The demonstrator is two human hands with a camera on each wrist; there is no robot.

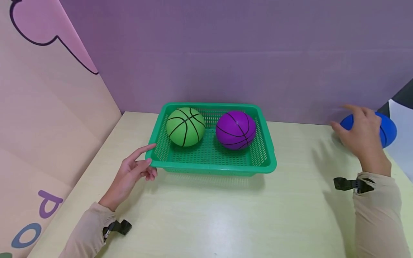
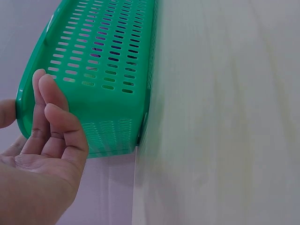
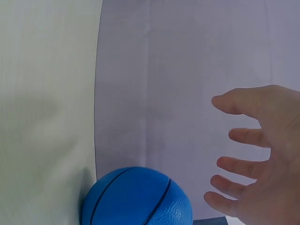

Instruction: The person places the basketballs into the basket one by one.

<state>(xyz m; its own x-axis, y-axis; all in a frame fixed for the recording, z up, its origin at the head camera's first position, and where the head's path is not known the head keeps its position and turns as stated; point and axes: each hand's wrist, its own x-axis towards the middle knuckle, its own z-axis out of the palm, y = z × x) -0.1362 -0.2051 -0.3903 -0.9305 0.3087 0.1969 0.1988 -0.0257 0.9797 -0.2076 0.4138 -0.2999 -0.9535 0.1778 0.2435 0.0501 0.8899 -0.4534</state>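
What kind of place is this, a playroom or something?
Probably a small staged play corner rather than a real playroom: a pale table boxed in by plain purple and pink backdrop panels, with a green basket holding two toy balls, and a blue ball by the person's right hand.

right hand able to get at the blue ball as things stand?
Probably yes. The right hand is open just above the blue ball, fingers spread and not yet touching it in the wrist view. Nothing lies between them; the green basket sits well aside.
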